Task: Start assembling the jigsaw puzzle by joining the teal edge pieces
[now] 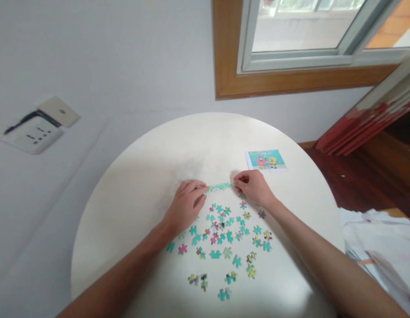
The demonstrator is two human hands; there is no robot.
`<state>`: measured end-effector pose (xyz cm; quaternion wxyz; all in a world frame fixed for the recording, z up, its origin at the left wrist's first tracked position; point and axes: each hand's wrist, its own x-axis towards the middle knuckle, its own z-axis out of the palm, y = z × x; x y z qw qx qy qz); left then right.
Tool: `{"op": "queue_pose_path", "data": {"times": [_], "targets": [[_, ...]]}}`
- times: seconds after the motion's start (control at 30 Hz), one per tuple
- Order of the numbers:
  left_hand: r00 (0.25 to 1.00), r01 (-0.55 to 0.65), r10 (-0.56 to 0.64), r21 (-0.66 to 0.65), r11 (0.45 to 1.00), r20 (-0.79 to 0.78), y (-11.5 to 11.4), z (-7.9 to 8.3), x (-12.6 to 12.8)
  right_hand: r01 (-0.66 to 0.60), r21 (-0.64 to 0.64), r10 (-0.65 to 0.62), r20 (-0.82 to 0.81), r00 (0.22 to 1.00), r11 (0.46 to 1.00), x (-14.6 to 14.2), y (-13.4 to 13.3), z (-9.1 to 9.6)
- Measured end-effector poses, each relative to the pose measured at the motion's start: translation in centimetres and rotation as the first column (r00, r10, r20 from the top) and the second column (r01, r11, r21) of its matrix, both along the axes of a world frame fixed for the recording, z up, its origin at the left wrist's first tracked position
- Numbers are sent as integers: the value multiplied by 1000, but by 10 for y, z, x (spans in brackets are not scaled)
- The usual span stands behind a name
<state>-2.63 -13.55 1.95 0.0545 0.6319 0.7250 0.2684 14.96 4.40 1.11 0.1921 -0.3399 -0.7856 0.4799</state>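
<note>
Puzzle strip [218, 187], teal with pale yellow markings, lies on the white round table [142, 176], with 1 hand at each end. Clock positions below are read from the strip, with 12 o'clock toward the wall.

Right hand [253, 185]: located at 3 o'clock; thumb and index fingertips pinch a small puzzle piece [233, 182] at the strip's end. From where I stand, I cannot tell whether that piece is interlocked.

Left hand [188, 205]: located at 9 o'clock; fingertips touch the opposite end, with the thumb set slightly lower, toward 8 o'clock. Whether these digits pinch the strip or only steady it, I cannot tell.

Loose puzzle pieces [215, 254] are scattered from 4 to 8 o'clock, in teal, pink and yellow; the main spread lies between the 2 forearms, with a few more pieces farther out at 6 o'clock.

Picture card [266, 160]: flat on the table at 2 o'clock, showing a pink and a yellow cartoon figure on teal.

Beyond the table: window [301, 26] in a wooden frame at 1 o'clock; red curtain [360, 126] at 2 o'clock; papers [377, 247] at 4 o'clock; wall socket [37, 136] at 10 o'clock.
</note>
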Motion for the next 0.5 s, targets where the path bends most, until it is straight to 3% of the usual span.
{"op": "queue_pose_path", "data": {"times": [0.5], "targets": [[999, 12, -11, -17, 1000, 35, 0, -1, -1, -61, 213, 24, 172, 985, 975, -9, -8, 10]]}}
